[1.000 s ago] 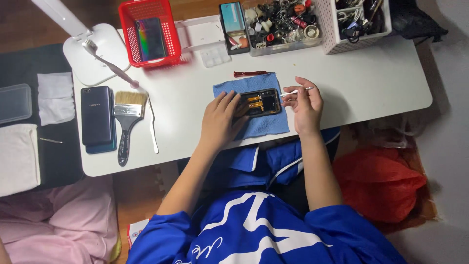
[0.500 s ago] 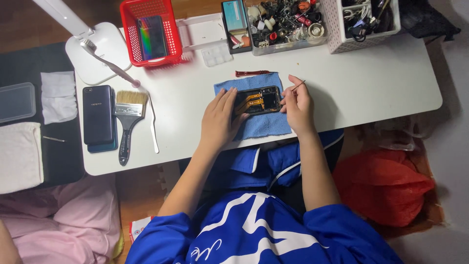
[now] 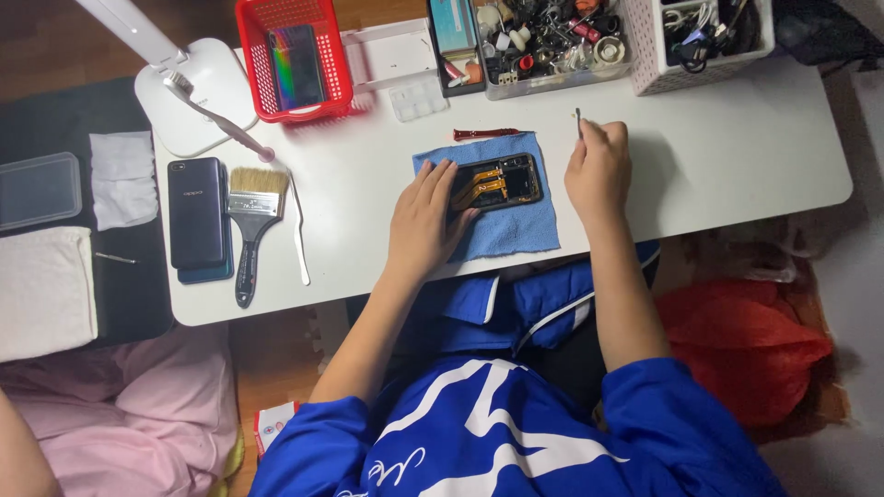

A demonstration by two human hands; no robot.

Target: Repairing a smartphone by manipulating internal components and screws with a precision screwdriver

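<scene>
Your opened phone [image 3: 497, 182] lies back-up on the blue cloth [image 3: 502, 225], near the middle of the white surface [image 3: 737, 156], its orange flex cables showing. Your left hand [image 3: 425, 216] rests flat on the cloth with fingers spread, fingertips touching the phone's left end and holding it down. Your right hand [image 3: 599, 170] sits on the surface just right of the phone, off the cloth, fingers curled together and pinching a thin tool [image 3: 578, 122] that sticks up past the knuckles; it looks like tweezers, though it is too small to be sure. A red pry tool [image 3: 486, 134] lies just beyond the phone at the cloth's far edge. Well to the left of the phone lie a paintbrush [image 3: 250, 221] and a dark phone [image 3: 196, 213], with a red basket [image 3: 299, 57] farther back.
</scene>
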